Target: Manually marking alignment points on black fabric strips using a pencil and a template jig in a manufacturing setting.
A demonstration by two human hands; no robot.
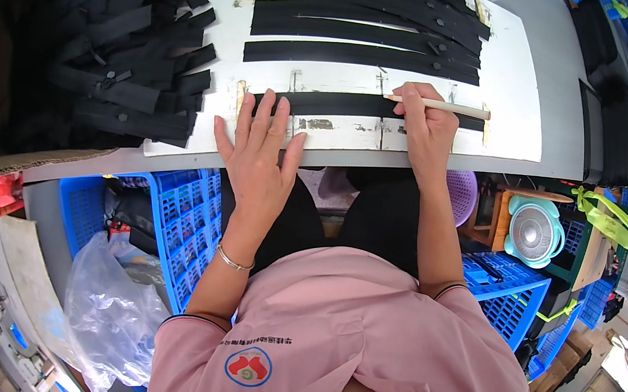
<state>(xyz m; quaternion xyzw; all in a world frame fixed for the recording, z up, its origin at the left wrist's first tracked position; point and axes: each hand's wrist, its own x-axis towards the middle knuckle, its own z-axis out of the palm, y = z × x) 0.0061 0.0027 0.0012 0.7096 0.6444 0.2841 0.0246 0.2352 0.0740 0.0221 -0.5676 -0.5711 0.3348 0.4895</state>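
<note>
A black zipper strip (335,103) lies flat across a white marked board (508,71) on the table. My left hand (260,152) rests with spread fingers at the strip's left end, fingertips pressing on it. In my right hand (424,127) is a pale, slim pencil (462,110), its tip touching the strip right of the middle. More black zipper strips (361,58) lie in rows farther up the board. Left of the board is a large heap of black strips (125,57), some with small pulls showing.
Below the table stand blue plastic crates (185,226) at left and another blue crate (509,292) at right. A clear plastic bag (113,312) hangs at the left crate. A purple basket (460,194) and a turquoise fan (535,233) are at right. Cardboard (37,165) edges the heap.
</note>
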